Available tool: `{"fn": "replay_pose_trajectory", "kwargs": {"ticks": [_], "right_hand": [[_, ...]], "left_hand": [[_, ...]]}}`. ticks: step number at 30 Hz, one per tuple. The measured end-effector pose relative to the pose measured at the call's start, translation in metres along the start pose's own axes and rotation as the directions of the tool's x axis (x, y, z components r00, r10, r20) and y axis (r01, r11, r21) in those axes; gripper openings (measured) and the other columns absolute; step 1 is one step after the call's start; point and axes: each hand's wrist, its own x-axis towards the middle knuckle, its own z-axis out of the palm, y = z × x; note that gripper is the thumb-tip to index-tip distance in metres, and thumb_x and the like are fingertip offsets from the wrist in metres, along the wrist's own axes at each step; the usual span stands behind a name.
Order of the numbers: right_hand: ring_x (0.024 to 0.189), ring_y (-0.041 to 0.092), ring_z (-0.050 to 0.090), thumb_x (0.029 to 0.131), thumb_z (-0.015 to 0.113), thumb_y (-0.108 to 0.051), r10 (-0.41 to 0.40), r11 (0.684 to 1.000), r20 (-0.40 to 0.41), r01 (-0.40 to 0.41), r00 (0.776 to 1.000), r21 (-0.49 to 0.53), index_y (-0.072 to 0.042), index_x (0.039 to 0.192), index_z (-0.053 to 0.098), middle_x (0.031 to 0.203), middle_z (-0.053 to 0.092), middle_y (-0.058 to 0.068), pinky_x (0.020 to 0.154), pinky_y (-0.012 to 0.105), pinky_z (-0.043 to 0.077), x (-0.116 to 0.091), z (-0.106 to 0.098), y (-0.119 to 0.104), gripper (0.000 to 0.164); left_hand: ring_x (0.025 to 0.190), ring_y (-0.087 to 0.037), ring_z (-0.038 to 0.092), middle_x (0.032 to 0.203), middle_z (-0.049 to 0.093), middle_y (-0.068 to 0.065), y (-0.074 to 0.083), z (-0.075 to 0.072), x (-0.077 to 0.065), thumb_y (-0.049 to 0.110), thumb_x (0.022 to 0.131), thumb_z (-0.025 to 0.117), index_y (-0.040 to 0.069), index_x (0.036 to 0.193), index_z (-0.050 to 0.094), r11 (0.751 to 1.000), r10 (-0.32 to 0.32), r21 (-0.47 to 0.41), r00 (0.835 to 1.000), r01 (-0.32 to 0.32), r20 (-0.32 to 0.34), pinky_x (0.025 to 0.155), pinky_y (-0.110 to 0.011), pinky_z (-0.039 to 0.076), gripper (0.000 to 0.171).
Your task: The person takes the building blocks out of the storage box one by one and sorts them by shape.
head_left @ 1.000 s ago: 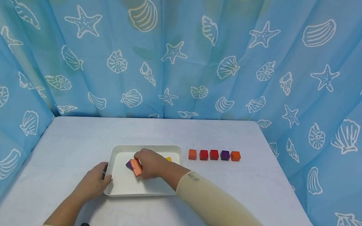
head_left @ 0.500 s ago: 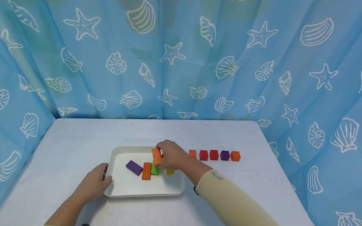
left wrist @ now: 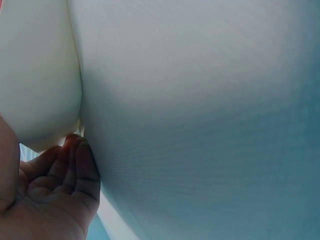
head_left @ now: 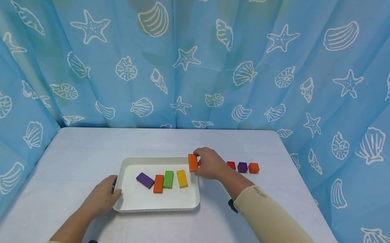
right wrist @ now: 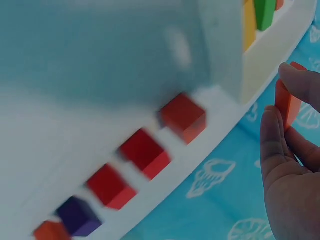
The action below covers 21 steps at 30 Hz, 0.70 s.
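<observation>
My right hand [head_left: 210, 164] pinches an orange rectangular block [head_left: 192, 163] between thumb and fingertips, held up over the right rim of a white tray [head_left: 143, 203]. The right wrist view shows the same orange block [right wrist: 287, 105] gripped on edge. In the tray lie a purple block [head_left: 145, 180], another orange block [head_left: 158, 184], a green block [head_left: 168, 179] and a yellow block [head_left: 182, 178]; the orange and green ones lie side by side. My left hand [head_left: 101, 197] grips the tray's left end, its fingers curled at the tray wall [left wrist: 42, 75] in the left wrist view.
Right of the tray a row of small cubes stands on the white-covered table [head_left: 264, 208]: an orange-red cube [right wrist: 185, 117], two red cubes, a purple cube [head_left: 242, 167] and an orange cube [head_left: 254, 168]. A blue shell-patterned curtain [head_left: 201, 59] hangs behind and around the table.
My right hand lifted the orange block from the tray's left part and carried it rightward to the right rim, uncovering the other blocks. My left hand stays at the tray's left end.
</observation>
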Motion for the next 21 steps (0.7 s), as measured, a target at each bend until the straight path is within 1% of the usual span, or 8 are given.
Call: {"fn": "replay_pose_trajectory", "kwargs": {"ticks": [4,8,11,14,17,21], "right_hand": [[0.103,0.023,0.062,0.079,0.093,-0.011,0.042,0.999,-0.014,-0.042,0.999,0.006,-0.009,0.146,0.062,0.133,0.064,0.009,0.09,0.037,0.064,-0.008,-0.005,0.021,0.074],[0.099,0.023,0.062,0.08,0.092,-0.011,0.077,0.997,-0.007,-0.077,0.997,0.002,-0.008,0.146,0.063,0.123,0.066,0.008,0.085,0.036,0.065,-0.017,-0.003,0.038,0.072],[0.095,0.023,0.062,0.08,0.093,-0.011,0.089,0.996,0.011,-0.089,0.996,0.008,-0.007,0.146,0.062,0.114,0.066,0.007,0.078,0.033,0.065,-0.023,0.003,0.048,0.073],[0.093,0.022,0.062,0.077,0.095,-0.011,0.099,0.995,0.03,-0.1,0.995,0.018,-0.006,0.145,0.063,0.111,0.066,0.005,0.075,0.032,0.065,-0.027,0.012,0.056,0.076],[0.092,0.021,0.062,0.074,0.098,-0.012,0.122,0.991,0.044,-0.124,0.992,0.042,-0.008,0.143,0.065,0.109,0.066,0.004,0.075,0.032,0.065,-0.03,0.022,0.061,0.077],[0.09,0.021,0.061,0.073,0.099,-0.013,0.125,0.991,0.055,-0.128,0.991,0.039,-0.008,0.139,0.067,0.102,0.064,0.003,0.075,0.032,0.064,-0.031,0.032,0.067,0.073]], "left_hand": [[0.131,-0.052,0.055,0.145,0.052,-0.036,0.001,0.0,-0.001,0.015,0.106,0.058,-0.015,0.155,0.034,1.0,-0.008,0.002,1.0,0.008,0.001,0.11,-0.065,0.047,0.063],[0.134,-0.053,0.052,0.148,0.049,-0.037,0.002,-0.001,-0.001,0.016,0.107,0.058,-0.015,0.156,0.033,1.0,-0.017,0.007,1.0,0.017,0.008,0.111,-0.066,0.045,0.063],[0.138,-0.054,0.049,0.15,0.047,-0.037,0.003,-0.002,-0.001,0.015,0.107,0.058,-0.015,0.156,0.033,1.0,-0.018,0.01,1.0,0.018,0.009,0.113,-0.066,0.043,0.063],[0.14,-0.055,0.047,0.151,0.045,-0.038,0.003,-0.003,-0.001,0.015,0.107,0.058,-0.015,0.156,0.032,1.0,-0.012,0.012,1.0,0.011,0.01,0.113,-0.066,0.041,0.063],[0.14,-0.055,0.047,0.151,0.045,-0.038,0.003,-0.003,-0.001,0.014,0.107,0.058,-0.016,0.156,0.032,1.0,-0.006,0.011,1.0,0.006,0.015,0.114,-0.066,0.041,0.063],[0.139,-0.055,0.047,0.151,0.046,-0.038,0.003,-0.001,-0.001,0.014,0.106,0.058,-0.016,0.156,0.032,1.0,-0.008,0.01,1.0,0.008,0.02,0.114,-0.066,0.041,0.063]]}}
